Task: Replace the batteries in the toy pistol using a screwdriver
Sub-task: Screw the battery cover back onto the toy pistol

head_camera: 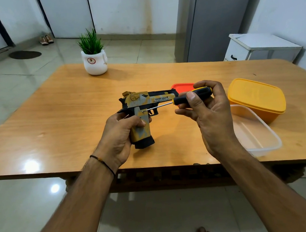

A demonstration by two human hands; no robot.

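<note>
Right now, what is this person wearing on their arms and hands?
Very little. Both forearms are bare, with no sleeves in view and no gloves. The left hand has a thin black thread tied round its wrist, with a small orange bit on it. The right hand and its wrist carry nothing that shows. No ring or watch is visible on either.

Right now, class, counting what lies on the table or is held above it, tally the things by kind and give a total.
toy pistol: 1
screwdriver: 1
potted plant: 1
plastic boxes: 3 (yellow box, clear box, red box, mostly hidden, perhaps only a lid)
Total: 6
</note>
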